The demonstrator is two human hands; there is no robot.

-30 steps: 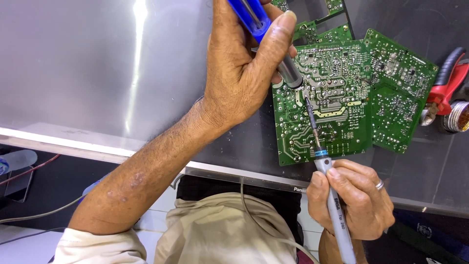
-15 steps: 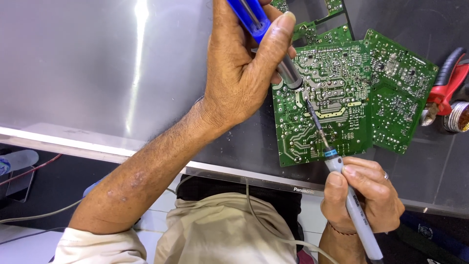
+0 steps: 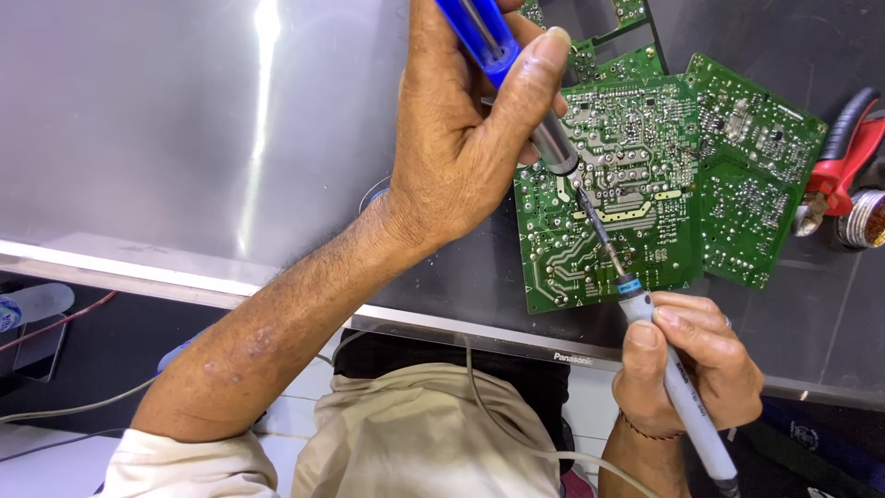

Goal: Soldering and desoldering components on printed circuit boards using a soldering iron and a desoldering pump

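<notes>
The green, solder-dotted circuit board [image 3: 627,194] lies flat on the smooth grey surface [image 3: 184,120]. Your left hand [image 3: 461,138] is clenched round a blue-handled, metal-nosed tool [image 3: 516,74]; your right hand [image 3: 691,360] grips a slim grey soldering iron [image 3: 682,397], its tip touching the board.

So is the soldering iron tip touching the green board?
Touching. The head view shows the soldering iron in the right hand, its tip meeting the green board with no visible gap.

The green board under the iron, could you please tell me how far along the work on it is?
Done: board lies solder side up. In hand: left hand holds a blue tool and right hand the iron, both tips meeting on one joint. Left: finished joints can't be told apart.
</notes>
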